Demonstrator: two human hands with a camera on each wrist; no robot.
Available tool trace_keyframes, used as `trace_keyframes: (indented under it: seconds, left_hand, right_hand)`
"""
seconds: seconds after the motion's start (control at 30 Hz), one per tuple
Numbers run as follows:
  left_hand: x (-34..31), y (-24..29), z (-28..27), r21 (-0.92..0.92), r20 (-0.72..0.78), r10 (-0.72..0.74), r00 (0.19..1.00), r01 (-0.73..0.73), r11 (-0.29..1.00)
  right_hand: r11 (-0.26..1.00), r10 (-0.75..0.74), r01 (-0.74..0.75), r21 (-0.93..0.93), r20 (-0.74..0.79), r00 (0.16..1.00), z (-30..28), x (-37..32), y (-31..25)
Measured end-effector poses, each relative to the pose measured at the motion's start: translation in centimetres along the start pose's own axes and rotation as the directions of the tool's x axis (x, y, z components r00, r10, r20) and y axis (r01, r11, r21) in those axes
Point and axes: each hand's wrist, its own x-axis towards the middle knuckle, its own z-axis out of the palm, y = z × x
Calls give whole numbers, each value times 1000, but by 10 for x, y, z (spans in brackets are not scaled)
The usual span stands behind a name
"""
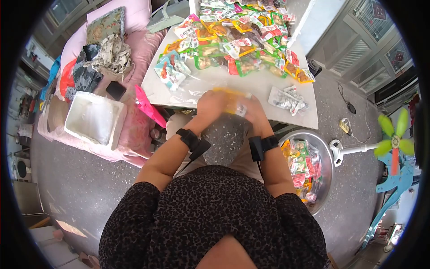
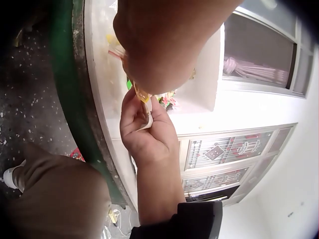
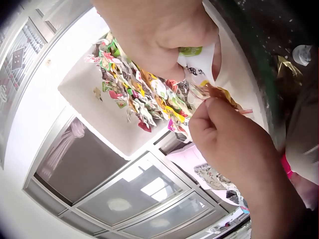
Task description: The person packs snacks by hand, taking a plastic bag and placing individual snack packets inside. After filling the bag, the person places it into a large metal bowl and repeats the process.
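Note:
A yellow-and-clear snack packet (image 1: 232,102) is stretched between both hands over the table's front edge, blurred in the head view. My left hand (image 1: 211,106) grips its left end. On the other end, my right hand (image 1: 256,111) pinches with thumb and fingers. In the right wrist view, the packet's white end (image 3: 199,67) with dark print and a green patch shows under the right hand, while the left hand (image 3: 224,132) pinches the clear and amber part. From the left wrist, the right hand (image 2: 152,132) holds a pale edge between thumb and fingers; the near left hand hides much of the packet.
Many colourful snack packets (image 1: 242,45) are heaped at the back of the white table (image 1: 197,83). Blue-white packets (image 1: 172,69) lie left, silver ones (image 1: 289,99) right. A metal basin (image 1: 329,179) of packets stands right on the floor; a foam box (image 1: 94,117) rests on the pink bed.

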Motion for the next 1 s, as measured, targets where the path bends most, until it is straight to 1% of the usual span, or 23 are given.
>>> trace_keyframes:
  seconds: [0.07,0.17,0.27,0.37,0.47,0.57,0.67,0.77,0.87,0.97,1.0]
  left_hand:
    - [-2,-9,3,7,70,-45,997,44,999]
    - [-5,-6,5,31,58,-34,998,32,999]
    - [-3,1,1,64,72,-16,997,12,998]
    - [-5,1,5,-23,-52,201,978,-203,979]
    - [-7,-1,5,54,131,125,983,-133,990]
    - [-8,-3,2,63,79,223,972,-228,972]
    - [-6,0,0,48,124,196,973,-204,978]
    - [-3,20,-13,7,128,219,967,-222,975]
    - [-5,23,-14,52,-111,286,952,-282,958]
    - [-8,9,-5,27,-10,269,963,-269,963]
    - [-9,10,-4,16,-31,304,952,-303,953]
  right_hand:
    - [998,31,-29,54,-27,999,-7,-3,-5]
    - [983,6,3,184,-47,999,-5,-3,-8]
    - [987,42,-32,156,-65,997,2,4,6]
    - [992,113,-116,40,80,990,18,-10,6]
    - [970,240,-240,-39,304,922,31,-22,-4]
    - [972,232,-213,-94,326,916,27,-25,-3]
    - [976,214,-216,-27,312,926,19,-22,6]
    - [970,49,-83,228,150,987,5,-9,20]
    - [944,13,-36,329,70,997,23,-15,16]
    - [945,1,-64,321,193,981,44,-31,11]
    - [936,14,-84,342,202,979,43,-27,17]
